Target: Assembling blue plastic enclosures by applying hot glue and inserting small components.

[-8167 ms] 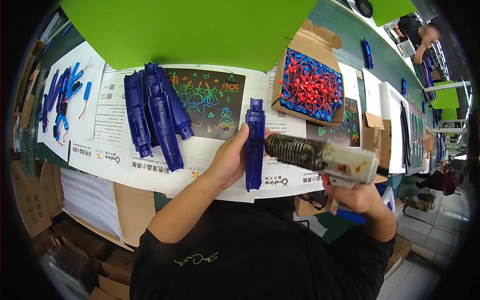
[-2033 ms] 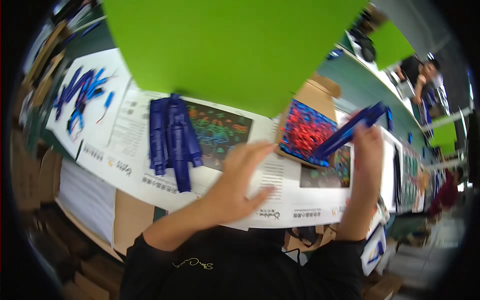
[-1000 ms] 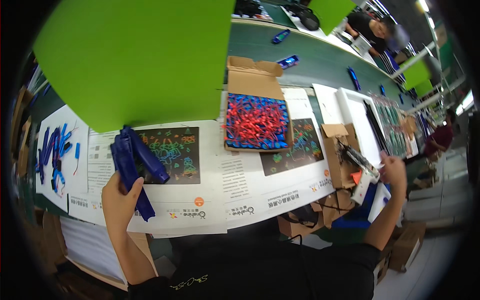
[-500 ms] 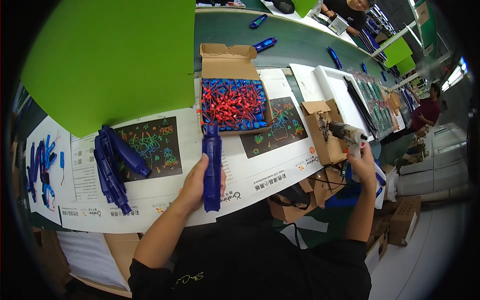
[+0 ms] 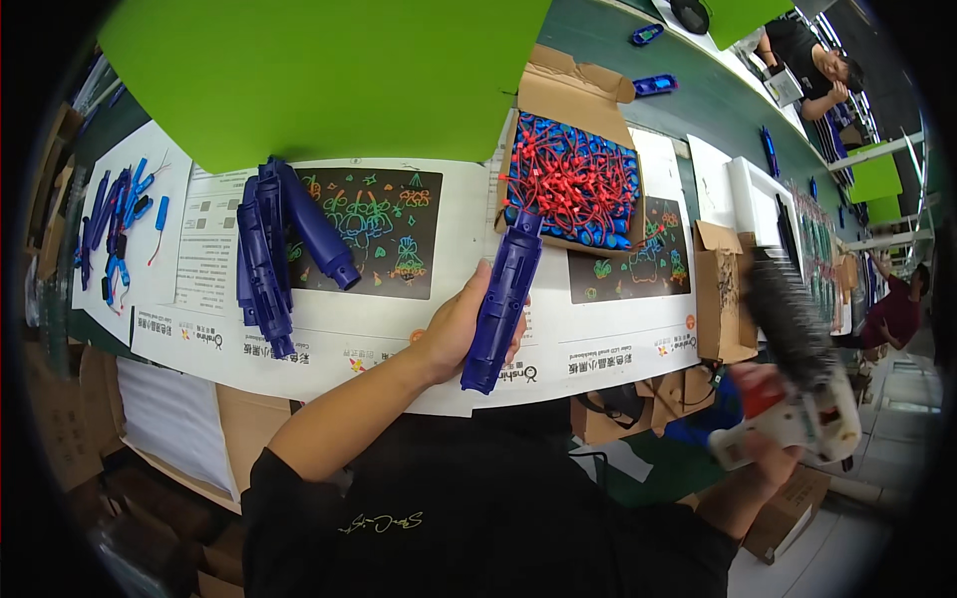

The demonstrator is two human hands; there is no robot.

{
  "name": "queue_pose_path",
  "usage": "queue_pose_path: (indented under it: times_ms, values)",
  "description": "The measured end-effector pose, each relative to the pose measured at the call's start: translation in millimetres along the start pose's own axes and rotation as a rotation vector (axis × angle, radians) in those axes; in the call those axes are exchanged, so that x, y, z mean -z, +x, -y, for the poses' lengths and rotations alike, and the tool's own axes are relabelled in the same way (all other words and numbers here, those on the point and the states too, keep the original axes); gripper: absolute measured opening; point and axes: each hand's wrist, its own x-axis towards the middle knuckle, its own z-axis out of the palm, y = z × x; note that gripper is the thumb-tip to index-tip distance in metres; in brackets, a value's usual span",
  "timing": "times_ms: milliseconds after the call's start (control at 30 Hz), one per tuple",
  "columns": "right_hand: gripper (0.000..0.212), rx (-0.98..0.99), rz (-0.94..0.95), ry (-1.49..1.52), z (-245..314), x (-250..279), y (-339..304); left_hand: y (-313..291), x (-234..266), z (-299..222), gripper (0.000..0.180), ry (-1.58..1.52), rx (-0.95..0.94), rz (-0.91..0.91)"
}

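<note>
My left hand [image 5: 461,324] is wrapped round a dark blue plastic shell half [image 5: 501,304], its hollow ribbed side facing up. The shell's far end overlaps the near edge of an open cardboard box [image 5: 573,85]. Inside that box lie many blue cylindrical batteries [image 5: 608,241] with red wires [image 5: 573,179]. At the right, my right hand [image 5: 770,460] grips the handle of a white glue gun [image 5: 835,424] with a dark front, smeared by motion. A pile of similar blue shells [image 5: 264,264] rests on the printed sheets left of my left hand.
A tall green panel [image 5: 319,80] stands at the back left. Loose blue batteries [image 5: 135,214] lie at the far left. A small cardboard box [image 5: 720,334] and a white foam tray [image 5: 750,184] are at the right. Across the bench sits a person [image 5: 822,75].
My right hand has lifted the glue gun away from the small cardboard box, toward me and to the right. The view has turned left; the shell in my left hand now tilts.
</note>
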Motion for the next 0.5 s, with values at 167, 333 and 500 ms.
queue_pose_path:
  times_ms: [167, 333, 500]
  values:
    - [0.042, -0.402, 0.138, 0.352, -10.0, -58.9, 26.7, -0.5, -0.7, 2.5, 0.061, 0.037, -0.007, -0.026]
    - [0.036, -0.599, 0.294, 0.35, -23.7, -61.7, 33.5, 1.0, -0.2, 5.5, 0.062, 0.086, -0.043, -0.02]
    - [0.038, -0.65, 0.261, 0.258, -24.4, -70.7, 40.6, 0.6, -1.0, 5.7, 0.062, 0.105, -0.033, -0.036]
